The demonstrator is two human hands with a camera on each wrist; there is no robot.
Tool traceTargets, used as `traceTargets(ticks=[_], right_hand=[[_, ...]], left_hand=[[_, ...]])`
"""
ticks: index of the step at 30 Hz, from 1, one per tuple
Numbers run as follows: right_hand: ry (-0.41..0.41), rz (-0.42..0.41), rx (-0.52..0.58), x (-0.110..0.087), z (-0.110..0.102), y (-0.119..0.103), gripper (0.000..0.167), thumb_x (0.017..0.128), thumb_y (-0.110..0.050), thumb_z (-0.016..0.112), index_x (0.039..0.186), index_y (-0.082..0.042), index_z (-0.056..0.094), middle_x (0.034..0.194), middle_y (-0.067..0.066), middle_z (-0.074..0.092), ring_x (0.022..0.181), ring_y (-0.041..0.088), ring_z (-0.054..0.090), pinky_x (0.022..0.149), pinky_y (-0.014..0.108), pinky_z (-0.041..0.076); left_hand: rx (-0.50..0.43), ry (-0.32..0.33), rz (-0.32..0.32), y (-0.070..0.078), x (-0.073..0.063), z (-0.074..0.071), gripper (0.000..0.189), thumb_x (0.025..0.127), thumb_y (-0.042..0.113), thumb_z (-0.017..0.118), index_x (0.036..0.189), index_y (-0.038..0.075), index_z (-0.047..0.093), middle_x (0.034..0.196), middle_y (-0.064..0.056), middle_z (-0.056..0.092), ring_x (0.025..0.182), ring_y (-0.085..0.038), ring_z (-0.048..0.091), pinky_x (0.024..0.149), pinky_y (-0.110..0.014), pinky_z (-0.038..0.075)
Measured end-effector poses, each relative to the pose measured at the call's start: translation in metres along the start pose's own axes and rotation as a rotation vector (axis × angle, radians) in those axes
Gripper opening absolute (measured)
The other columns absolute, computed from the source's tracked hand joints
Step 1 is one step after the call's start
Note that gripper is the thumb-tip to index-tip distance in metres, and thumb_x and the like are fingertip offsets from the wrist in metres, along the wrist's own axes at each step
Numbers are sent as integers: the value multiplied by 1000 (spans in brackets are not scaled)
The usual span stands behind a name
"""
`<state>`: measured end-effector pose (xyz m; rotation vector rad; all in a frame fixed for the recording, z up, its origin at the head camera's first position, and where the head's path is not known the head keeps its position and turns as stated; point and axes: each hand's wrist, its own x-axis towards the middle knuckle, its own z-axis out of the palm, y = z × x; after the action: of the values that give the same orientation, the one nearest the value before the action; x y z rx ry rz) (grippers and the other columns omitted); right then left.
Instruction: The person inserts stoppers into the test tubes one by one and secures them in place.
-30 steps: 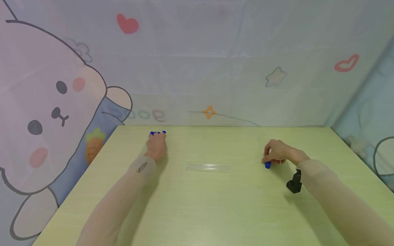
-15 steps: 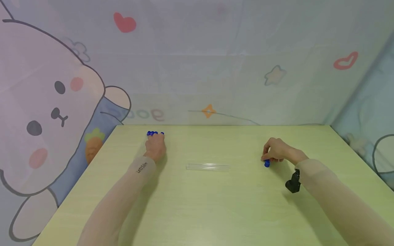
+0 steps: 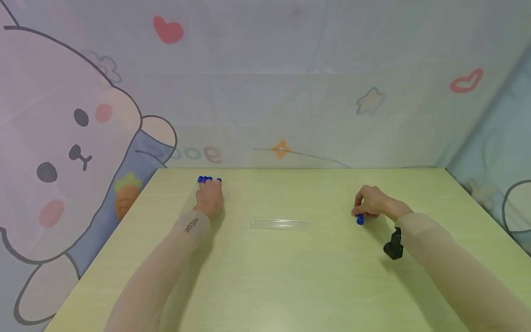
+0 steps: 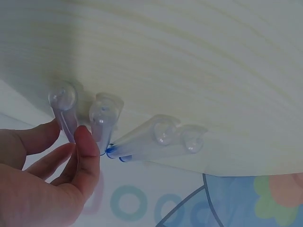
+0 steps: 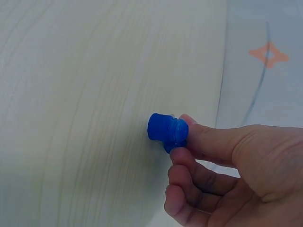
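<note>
In the head view my left hand [image 3: 209,198] is at the far left of the table, over capped test tubes whose blue caps [image 3: 205,179] show beyond the knuckles. The left wrist view shows its thumb and fingers pinching one clear test tube [image 4: 64,101]. Beside that lies a second tube [image 4: 103,116], and two more tubes [image 4: 163,132] slant away. On the right, my right hand [image 3: 372,203] pinches a blue cap [image 5: 179,132] between thumb and fingertips. Another blue cap [image 5: 158,126] touches it. A clear tube [image 3: 280,224] with no cap lies crosswise mid-table.
The pale wood table [image 3: 274,281] ends at a printed cloth backdrop [image 3: 265,92] just beyond the left hand's tubes. A black camera mount [image 3: 394,246] hangs under the right wrist.
Over the last second, the blue caps by my left hand have shifted slightly left and now sit closer together. Both hands have hardly moved. The uncapped tube lies as before.
</note>
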<state>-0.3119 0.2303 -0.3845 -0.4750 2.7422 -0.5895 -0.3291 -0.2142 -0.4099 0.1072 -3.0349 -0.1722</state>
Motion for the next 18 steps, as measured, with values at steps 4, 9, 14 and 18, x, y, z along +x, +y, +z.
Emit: traceTargets(ticks=[4,9,14,18], right_hand=[[-8,20,-4,1,2,0,16,89,-15,69,83,0,69,59,7,64,51,11,54,50,25,48],[-10,30,-1,0,4,-1,17,88,-16,69,82,0,68,60,6,63,53,11,54,50,25,50],[-14,42,1,0,4,-2,17,89,-16,69,81,0,68,60,5,62,54,11,54,50,25,50],[-25,55,-5,1,3,-2,18,90,-16,67,82,0,67,60,4,61,55,11,54,51,25,51]], left_hand=[[20,-19,4,1,-1,-2,32,93,-3,44,122,-6,57,125,-34,54,119,-50,51,90,-58,50],[34,-7,30,5,-3,-4,29,92,-1,45,118,-5,59,127,-33,51,126,-51,42,91,-59,49],[59,37,80,16,-6,-6,19,88,2,51,103,-1,63,114,-24,56,116,-44,46,93,-56,47],[42,76,106,25,-6,-6,14,86,2,53,97,0,61,110,-21,56,113,-41,46,96,-56,43]])
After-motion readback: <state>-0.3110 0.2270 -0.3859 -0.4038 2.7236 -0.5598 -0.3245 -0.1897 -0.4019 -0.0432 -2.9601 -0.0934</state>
